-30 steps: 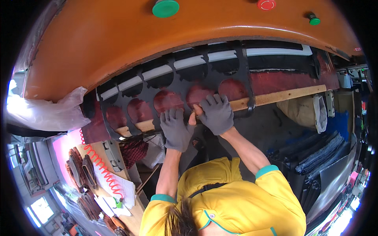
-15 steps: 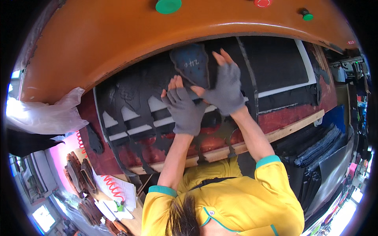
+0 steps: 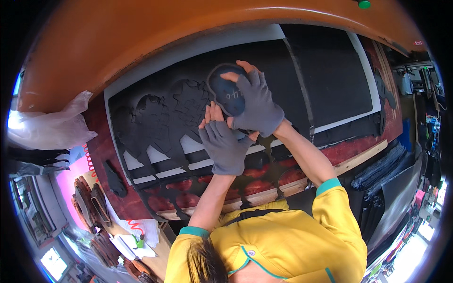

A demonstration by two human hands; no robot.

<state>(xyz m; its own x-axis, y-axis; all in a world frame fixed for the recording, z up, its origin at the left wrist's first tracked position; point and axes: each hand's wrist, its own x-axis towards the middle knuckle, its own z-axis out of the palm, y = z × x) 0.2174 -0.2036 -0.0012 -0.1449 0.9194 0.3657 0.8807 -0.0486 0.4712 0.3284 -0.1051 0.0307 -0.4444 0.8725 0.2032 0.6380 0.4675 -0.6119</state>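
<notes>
A cutting die (image 3: pixel 225 87), with a dark blue face, a grey rim and a white mark, lies on a black sheet (image 3: pixel 188 61). Its lower part is hidden under my hands. My right hand (image 3: pixel 258 101), in a grey fingerless glove, curls over the die's right side, fingers on its upper rim. My left hand (image 3: pixel 222 143), gloved alike, reaches from below with its fingers against the die's lower left edge and its thumb on the other side. Cut-out openings and loose-edged scraps mark the sheet's left part and near edge.
Overhead spans an orange machine beam (image 3: pixel 155 28) with a green button (image 3: pixel 364 4). Clear plastic film (image 3: pixel 56 125) hangs at left, above brown-rimmed dies (image 3: pixel 87 200). Dark sheets (image 3: pixel 377 177) are stacked at right. A wooden strip (image 3: pixel 361 158) edges the red board (image 3: pixel 349 146).
The orange beam stands farther back, uncovering more of the black sheet. The die sits turned differently, and my right hand has moved from beside it to over its right side.
</notes>
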